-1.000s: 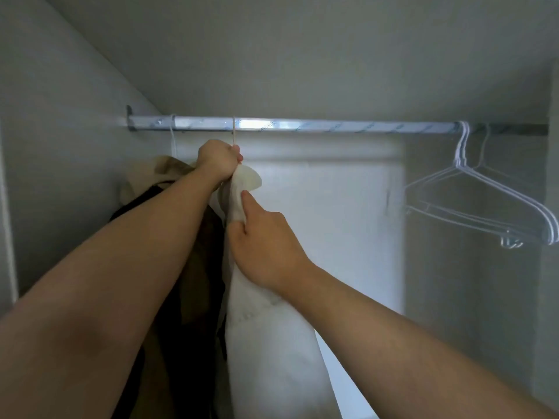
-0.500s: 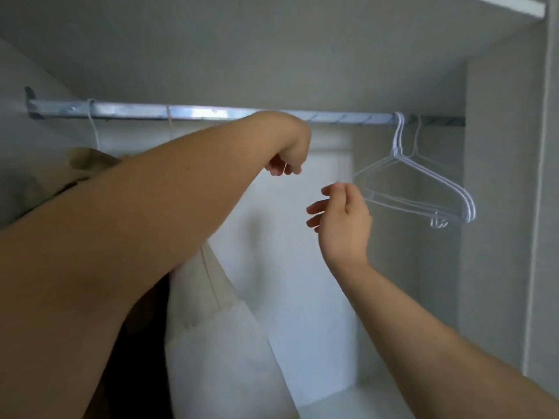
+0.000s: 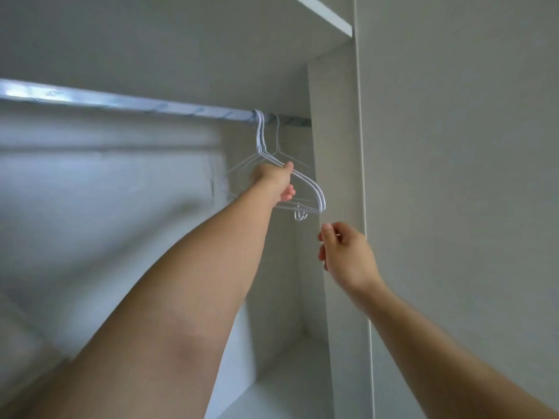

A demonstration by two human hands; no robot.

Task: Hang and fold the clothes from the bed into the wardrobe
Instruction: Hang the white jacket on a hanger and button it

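Hangers [image 3: 321, 199] — left fingers [image 3: 287, 194] gripping, right hand [image 3: 348, 255] below

The left hand [image 3: 273, 180] reaches up into the pale grey wardrobe [image 3: 332, 131] and grips the bunched white wire hangers [image 3: 260, 137] on the silver metal rail [image 3: 136, 101]. The right hand [image 3: 348, 255] hovers just below them, its fingers [image 3: 328, 232] loosely curled and holding nothing.

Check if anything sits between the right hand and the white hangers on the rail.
Nothing visible does. The right hand hovers in open air below and right of the lower corner of the white hangers. The left hand grips their shoulder wires higher up, clear of that gap.
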